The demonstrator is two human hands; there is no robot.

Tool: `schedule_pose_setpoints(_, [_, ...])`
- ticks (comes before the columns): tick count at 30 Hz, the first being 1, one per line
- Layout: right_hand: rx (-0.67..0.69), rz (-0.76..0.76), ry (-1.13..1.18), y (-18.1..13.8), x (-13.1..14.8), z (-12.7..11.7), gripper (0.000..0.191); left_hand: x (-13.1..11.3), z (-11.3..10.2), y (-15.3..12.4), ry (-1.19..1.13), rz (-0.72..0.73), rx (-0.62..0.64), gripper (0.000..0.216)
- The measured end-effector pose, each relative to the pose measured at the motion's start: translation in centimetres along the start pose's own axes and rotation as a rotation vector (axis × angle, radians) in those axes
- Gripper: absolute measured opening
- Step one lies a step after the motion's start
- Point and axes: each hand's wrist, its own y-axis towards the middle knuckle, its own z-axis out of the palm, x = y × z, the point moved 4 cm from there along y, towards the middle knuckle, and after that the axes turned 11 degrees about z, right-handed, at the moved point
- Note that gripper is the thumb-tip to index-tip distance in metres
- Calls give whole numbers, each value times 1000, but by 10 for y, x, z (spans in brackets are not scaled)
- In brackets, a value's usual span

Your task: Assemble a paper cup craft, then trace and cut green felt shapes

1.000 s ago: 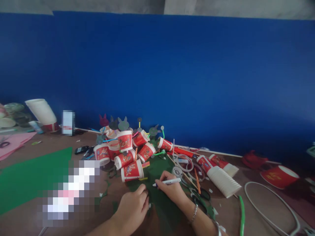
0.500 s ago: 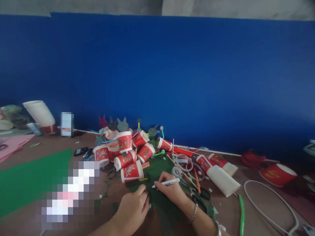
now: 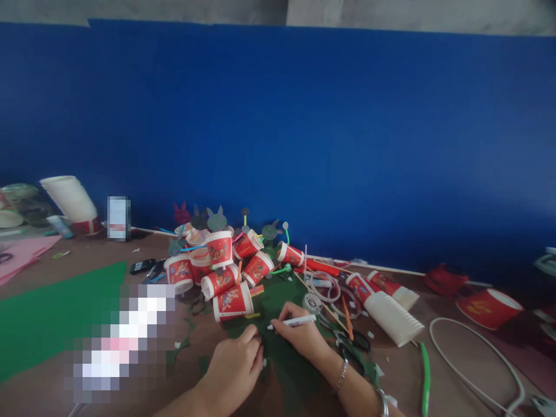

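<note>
In my right hand [image 3: 302, 335] is a white marker pen [image 3: 295, 321], gripped between thumb and fingers with its tip pointing left. The tip is over a dark green sheet [image 3: 286, 370] lying under both hands; whether it touches cannot be made out. My left hand [image 3: 237, 365] rests on the sheet's left part, fingers curled together; what they hold, if anything, is hidden. Just beyond the hands lies a heap of red paper cups [image 3: 233, 302], some with animal-head cut-outs [image 3: 216, 219] and coloured straws attached.
Scissors [image 3: 354, 347] and a tape roll [image 3: 311, 303] lie right of my right hand. Stacked paper cups [image 3: 393, 315] lie further right, near a white cable [image 3: 478, 359] and a green tube [image 3: 424, 376]. At left are a green sheet [image 3: 56, 318] and pink paper [image 3: 28, 252]. A blue partition [image 3: 278, 127] stands behind.
The marker and my right hand have shifted very slightly to the left. My left hand stays in place.
</note>
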Motion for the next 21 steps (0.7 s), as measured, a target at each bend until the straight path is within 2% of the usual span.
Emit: schedule_pose_setpoints(21, [-114, -6, -88, 4, -8, -1, 19, -1, -2, 0, -5, 3, 5, 25])
